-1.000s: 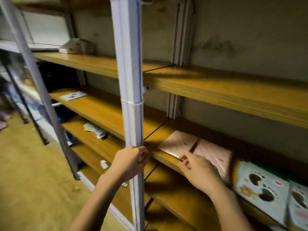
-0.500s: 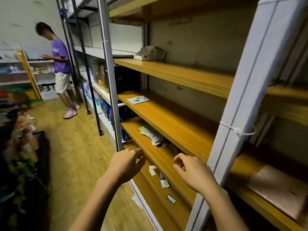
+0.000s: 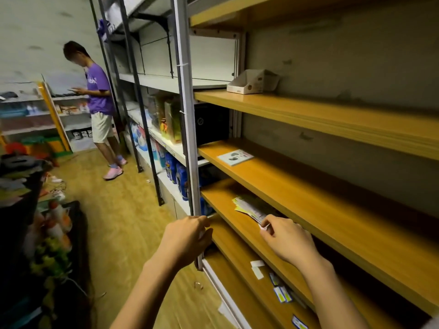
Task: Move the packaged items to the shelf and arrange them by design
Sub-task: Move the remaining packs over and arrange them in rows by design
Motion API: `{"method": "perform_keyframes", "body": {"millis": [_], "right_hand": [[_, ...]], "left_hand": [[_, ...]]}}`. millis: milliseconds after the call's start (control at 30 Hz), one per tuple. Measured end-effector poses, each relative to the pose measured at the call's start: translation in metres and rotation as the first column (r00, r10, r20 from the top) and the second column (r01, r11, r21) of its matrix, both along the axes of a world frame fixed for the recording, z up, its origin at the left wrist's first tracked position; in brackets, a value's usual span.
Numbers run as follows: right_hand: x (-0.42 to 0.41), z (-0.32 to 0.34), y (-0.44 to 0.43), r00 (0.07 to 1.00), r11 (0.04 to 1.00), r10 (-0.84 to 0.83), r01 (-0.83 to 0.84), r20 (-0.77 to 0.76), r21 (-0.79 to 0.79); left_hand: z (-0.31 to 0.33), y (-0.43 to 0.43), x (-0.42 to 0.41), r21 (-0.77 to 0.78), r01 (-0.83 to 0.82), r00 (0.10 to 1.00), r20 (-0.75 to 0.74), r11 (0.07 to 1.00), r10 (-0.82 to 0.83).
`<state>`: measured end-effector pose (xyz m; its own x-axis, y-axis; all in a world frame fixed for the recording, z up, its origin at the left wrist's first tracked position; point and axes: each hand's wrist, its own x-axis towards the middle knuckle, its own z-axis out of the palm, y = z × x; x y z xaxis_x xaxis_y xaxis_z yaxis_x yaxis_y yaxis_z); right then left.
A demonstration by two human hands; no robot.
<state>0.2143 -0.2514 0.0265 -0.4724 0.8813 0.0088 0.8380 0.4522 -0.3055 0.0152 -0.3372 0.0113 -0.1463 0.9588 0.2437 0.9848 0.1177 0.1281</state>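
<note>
Left hand (image 3: 187,236) wrapped around the grey post (image 3: 187,129) at the shelf unit's front left corner; steadying only, no item in it. Right hand (image 3: 288,241) at the front edge of the third shelf (image 3: 344,224), fingertips (image 3: 267,225) pinching the near end of a packet stack (image 3: 249,208).

Stack lies flat near the shelf's front left corner. Its long axis runs diagonally, from back-left toward the front edge; near end points at the right hand. Designs too blurred to read.

Progress, judged: early. One card (image 3: 235,157) lies alone near the left end of the shelf above. Small packets (image 3: 281,294) sit scattered on the lowest shelf. No sorted row is visible here. Remaining: lift the stack, place it, group by design.
</note>
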Motion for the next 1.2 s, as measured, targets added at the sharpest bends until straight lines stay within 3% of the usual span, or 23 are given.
{"method": "perform_keyframes", "body": {"millis": [467,800,1033,1200], "right_hand": [[-0.137,-0.012,0.167,0.994,0.993,-0.101,0.098,-0.043,-0.064],[-0.213,-0.026,0.267,0.95,0.946,-0.311,0.306,-0.038,-0.112],[-0.248,-0.042,0.309,0.871,0.866,-0.492,0.487,-0.015,-0.113],[-0.283,-0.047,0.34,0.741,0.732,-0.67,0.668,0.04,-0.135]], "left_hand": [[-0.004,0.145,-0.129,-0.014,0.016,1.0,-0.006,1.0,-0.016],[-0.01,0.258,-0.204,-0.021,0.106,0.994,-0.016,0.994,-0.106],[-0.018,0.332,-0.252,-0.025,0.223,0.973,0.06,0.974,-0.221],[-0.012,0.395,-0.277,-0.033,0.383,0.922,0.066,0.923,-0.38]]}}
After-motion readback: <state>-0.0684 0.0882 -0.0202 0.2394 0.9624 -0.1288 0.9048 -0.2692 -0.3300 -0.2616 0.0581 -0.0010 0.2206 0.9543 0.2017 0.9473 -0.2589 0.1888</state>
